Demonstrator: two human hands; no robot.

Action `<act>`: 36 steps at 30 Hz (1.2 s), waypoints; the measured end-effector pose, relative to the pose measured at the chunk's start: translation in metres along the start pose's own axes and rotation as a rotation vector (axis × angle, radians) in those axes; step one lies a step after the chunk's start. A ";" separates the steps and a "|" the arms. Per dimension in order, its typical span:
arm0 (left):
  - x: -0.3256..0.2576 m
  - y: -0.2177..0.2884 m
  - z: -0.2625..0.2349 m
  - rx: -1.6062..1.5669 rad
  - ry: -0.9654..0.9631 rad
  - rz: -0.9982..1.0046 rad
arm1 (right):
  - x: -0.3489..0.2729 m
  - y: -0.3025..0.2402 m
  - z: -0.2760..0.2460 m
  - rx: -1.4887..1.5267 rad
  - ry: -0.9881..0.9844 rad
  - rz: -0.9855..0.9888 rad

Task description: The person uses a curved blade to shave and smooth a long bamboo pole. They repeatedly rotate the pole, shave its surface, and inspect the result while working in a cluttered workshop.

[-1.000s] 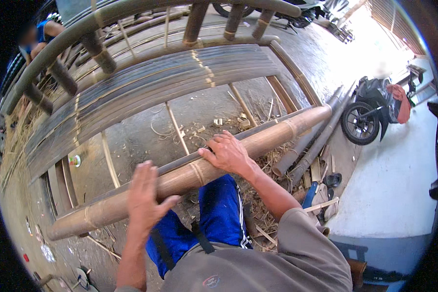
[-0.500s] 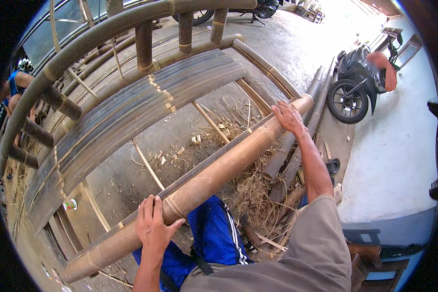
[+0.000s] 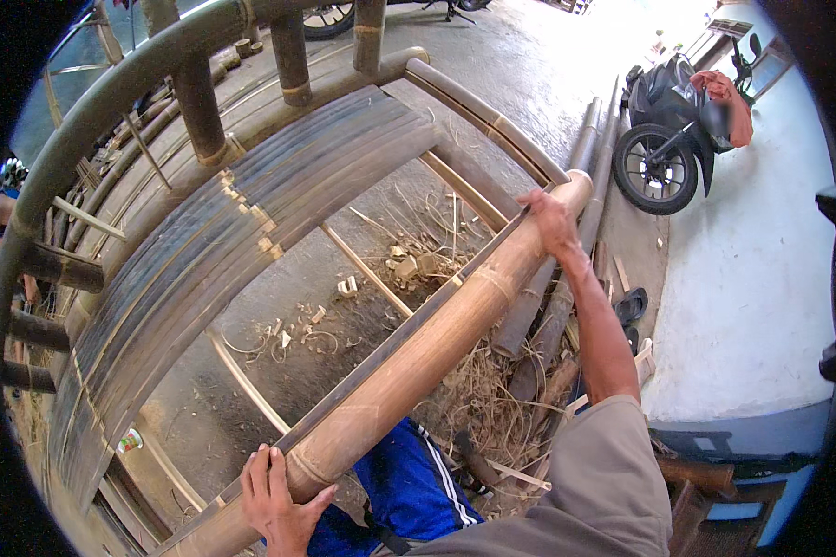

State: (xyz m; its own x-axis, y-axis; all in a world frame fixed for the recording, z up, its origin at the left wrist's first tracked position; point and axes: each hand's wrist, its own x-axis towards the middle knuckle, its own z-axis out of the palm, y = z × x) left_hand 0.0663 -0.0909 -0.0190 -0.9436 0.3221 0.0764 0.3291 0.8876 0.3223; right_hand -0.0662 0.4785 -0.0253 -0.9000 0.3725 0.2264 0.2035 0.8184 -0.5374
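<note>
Across my front runs a thick brown bamboo pole (image 3: 427, 343), the near rail of a bamboo bench frame. My left hand (image 3: 279, 497) grips it on the near left, fingers over the dark strip on its far edge and thumb apart on the near side. Close to the pole's far right end, my right hand (image 3: 555, 226) is closed over the top. Beyond the pole, dark flat bamboo slats (image 3: 241, 232) lie side by side, with pale splints woven across them. Thin crosspieces (image 3: 367, 271) span the open gap between slats and pole.
A curved bamboo railing (image 3: 93, 139) with short posts rises at the far left. Bamboo poles (image 3: 567, 297) and fibrous shavings (image 3: 483, 390) lie on the floor to the right. A motorbike (image 3: 664, 148) with an orange cloth stands by the white wall (image 3: 734, 297). Another person (image 3: 5, 218) is partly visible at the left edge.
My right hand has gone from lying spread on the pole to closing over it. My left hand appears lower in view. The slats and railing have shifted left in the picture.
</note>
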 end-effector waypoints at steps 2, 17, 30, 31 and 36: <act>0.000 0.000 0.001 0.000 0.021 0.019 | 0.010 0.015 -0.003 -0.040 0.039 -0.031; 0.003 0.001 -0.005 -0.023 0.024 -0.047 | 0.035 0.055 0.001 -0.203 -0.118 0.128; -0.016 -0.012 0.002 -0.093 0.137 -0.005 | -0.081 -0.123 0.089 -0.293 -0.172 -0.425; -0.018 -0.013 0.003 -0.096 0.141 -0.003 | -0.110 -0.153 0.099 -0.203 -0.278 -0.493; -0.021 -0.014 0.013 -0.105 0.165 -0.001 | -0.193 -0.250 0.114 -0.212 -0.376 -0.645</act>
State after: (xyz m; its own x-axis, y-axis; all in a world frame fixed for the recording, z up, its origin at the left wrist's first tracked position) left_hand 0.0825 -0.1056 -0.0375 -0.9398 0.2556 0.2270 0.3310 0.8460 0.4179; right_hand 0.0130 0.1526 -0.0271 -0.9282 -0.3486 0.1303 -0.3698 0.9032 -0.2177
